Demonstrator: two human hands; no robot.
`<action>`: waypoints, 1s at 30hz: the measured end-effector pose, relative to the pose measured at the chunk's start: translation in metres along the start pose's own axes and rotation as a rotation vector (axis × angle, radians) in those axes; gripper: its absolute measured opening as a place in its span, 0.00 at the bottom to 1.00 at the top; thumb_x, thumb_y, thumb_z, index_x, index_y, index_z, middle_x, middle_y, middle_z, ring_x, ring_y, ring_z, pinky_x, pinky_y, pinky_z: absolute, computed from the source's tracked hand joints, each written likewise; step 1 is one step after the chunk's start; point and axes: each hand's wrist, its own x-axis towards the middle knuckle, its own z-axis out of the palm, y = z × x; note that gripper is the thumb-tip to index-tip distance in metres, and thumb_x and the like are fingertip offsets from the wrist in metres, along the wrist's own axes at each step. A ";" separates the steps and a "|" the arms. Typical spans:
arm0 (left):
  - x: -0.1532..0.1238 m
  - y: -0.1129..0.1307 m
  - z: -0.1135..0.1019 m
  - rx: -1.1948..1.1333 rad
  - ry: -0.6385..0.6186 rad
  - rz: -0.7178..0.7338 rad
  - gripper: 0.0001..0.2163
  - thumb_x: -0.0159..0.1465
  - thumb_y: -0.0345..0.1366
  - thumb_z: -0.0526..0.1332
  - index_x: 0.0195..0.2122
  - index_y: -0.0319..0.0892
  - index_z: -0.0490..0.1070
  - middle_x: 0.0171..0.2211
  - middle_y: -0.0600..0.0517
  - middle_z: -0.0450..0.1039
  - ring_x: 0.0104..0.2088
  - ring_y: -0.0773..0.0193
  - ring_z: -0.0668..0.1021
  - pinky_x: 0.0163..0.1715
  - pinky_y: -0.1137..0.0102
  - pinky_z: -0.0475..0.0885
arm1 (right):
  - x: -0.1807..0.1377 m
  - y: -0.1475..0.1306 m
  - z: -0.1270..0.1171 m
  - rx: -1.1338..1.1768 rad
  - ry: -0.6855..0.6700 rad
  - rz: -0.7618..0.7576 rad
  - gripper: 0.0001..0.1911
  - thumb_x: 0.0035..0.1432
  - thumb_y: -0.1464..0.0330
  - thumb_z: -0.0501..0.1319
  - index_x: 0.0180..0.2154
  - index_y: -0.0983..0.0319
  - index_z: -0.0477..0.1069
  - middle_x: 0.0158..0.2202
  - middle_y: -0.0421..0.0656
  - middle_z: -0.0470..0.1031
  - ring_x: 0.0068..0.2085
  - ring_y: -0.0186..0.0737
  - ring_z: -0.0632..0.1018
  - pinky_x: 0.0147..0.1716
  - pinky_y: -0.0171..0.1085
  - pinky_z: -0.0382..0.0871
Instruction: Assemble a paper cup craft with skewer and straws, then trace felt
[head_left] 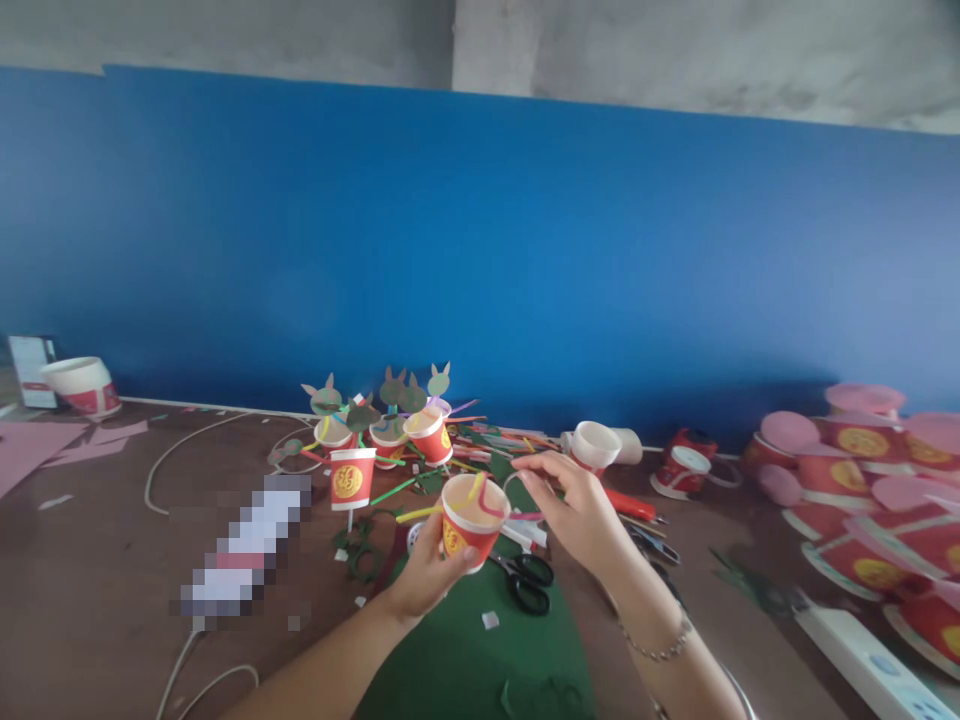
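Observation:
My left hand (427, 575) is wrapped around a red and white paper cup (471, 520) with a gold emblem, its mouth tilted toward me. A yellow drinking straw (418, 515) pokes out of the cup's left side, and a pink straw (491, 498) bends inside the rim. Just right of the cup is my right hand (566, 500), thumb and fingers pinched together at a thin pale curved strip (511, 482). Black-handled scissors (529, 580) lie below the cup on green paper (487, 665).
Behind stand finished-looking cups (352, 480) with straws and green animal heads (326, 400). A white cup (595, 445) and red tool (630, 505) lie to the right. Red cups with pink discs (855, 440) crowd the far right, near a power strip (862, 645). A blurred phone (247, 550) lies left.

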 end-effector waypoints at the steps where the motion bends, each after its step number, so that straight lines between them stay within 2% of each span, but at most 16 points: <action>1: 0.000 -0.001 -0.001 0.006 0.023 0.009 0.31 0.49 0.50 0.68 0.52 0.42 0.67 0.52 0.42 0.70 0.53 0.48 0.70 0.55 0.57 0.63 | 0.000 0.001 -0.002 -0.026 -0.004 0.005 0.11 0.59 0.64 0.55 0.37 0.59 0.74 0.40 0.45 0.76 0.42 0.44 0.75 0.40 0.40 0.67; 4: 0.001 -0.005 -0.003 0.011 0.065 0.020 0.30 0.51 0.50 0.67 0.52 0.42 0.67 0.50 0.43 0.72 0.53 0.49 0.71 0.55 0.57 0.63 | 0.000 0.005 -0.004 -0.080 -0.058 0.043 0.11 0.57 0.61 0.57 0.38 0.59 0.74 0.39 0.45 0.77 0.42 0.45 0.75 0.41 0.41 0.66; 7: 0.000 -0.005 -0.003 0.002 0.094 0.030 0.30 0.51 0.50 0.67 0.53 0.43 0.66 0.50 0.43 0.72 0.51 0.50 0.72 0.53 0.57 0.65 | -0.001 0.010 -0.003 -0.042 -0.095 0.130 0.16 0.54 0.60 0.60 0.43 0.60 0.72 0.33 0.44 0.77 0.37 0.44 0.77 0.36 0.40 0.67; 10: 0.000 -0.005 -0.002 0.000 0.114 0.034 0.30 0.51 0.49 0.67 0.53 0.44 0.65 0.50 0.44 0.72 0.51 0.52 0.72 0.53 0.58 0.65 | 0.002 0.016 0.000 0.120 -0.092 0.200 0.20 0.52 0.63 0.60 0.47 0.62 0.67 0.28 0.41 0.75 0.30 0.40 0.75 0.30 0.37 0.66; 14: 0.001 -0.004 -0.001 -0.013 0.085 0.033 0.29 0.52 0.49 0.67 0.53 0.44 0.65 0.51 0.45 0.71 0.52 0.52 0.72 0.53 0.59 0.65 | 0.007 0.015 0.004 0.372 -0.049 0.302 0.25 0.47 0.64 0.63 0.48 0.64 0.64 0.24 0.38 0.72 0.23 0.35 0.72 0.22 0.35 0.64; 17: 0.002 -0.002 0.001 -0.044 0.029 0.030 0.29 0.51 0.49 0.68 0.52 0.43 0.66 0.51 0.44 0.72 0.52 0.51 0.72 0.52 0.59 0.66 | 0.009 0.007 0.007 0.529 0.049 0.329 0.27 0.43 0.64 0.66 0.46 0.64 0.64 0.24 0.37 0.72 0.24 0.35 0.72 0.23 0.35 0.64; 19: 0.002 -0.002 0.002 -0.061 -0.002 0.016 0.30 0.50 0.48 0.68 0.52 0.42 0.66 0.50 0.42 0.72 0.51 0.49 0.73 0.52 0.58 0.66 | 0.008 0.001 0.010 0.592 0.068 0.326 0.25 0.44 0.63 0.66 0.45 0.65 0.66 0.25 0.39 0.73 0.25 0.35 0.73 0.26 0.36 0.65; 25: 0.001 -0.005 0.001 -0.075 -0.042 0.009 0.30 0.50 0.48 0.69 0.52 0.42 0.66 0.50 0.42 0.72 0.49 0.49 0.74 0.51 0.57 0.67 | 0.003 -0.001 0.021 0.548 -0.132 0.335 0.16 0.46 0.62 0.67 0.36 0.65 0.73 0.24 0.39 0.71 0.26 0.34 0.71 0.25 0.34 0.64; 30: -0.002 -0.007 -0.001 0.025 -0.108 -0.044 0.31 0.49 0.49 0.69 0.52 0.41 0.65 0.49 0.42 0.72 0.49 0.49 0.73 0.50 0.58 0.66 | 0.001 0.003 0.024 0.385 -0.179 0.234 0.12 0.47 0.63 0.65 0.35 0.63 0.77 0.27 0.40 0.72 0.24 0.32 0.69 0.22 0.32 0.62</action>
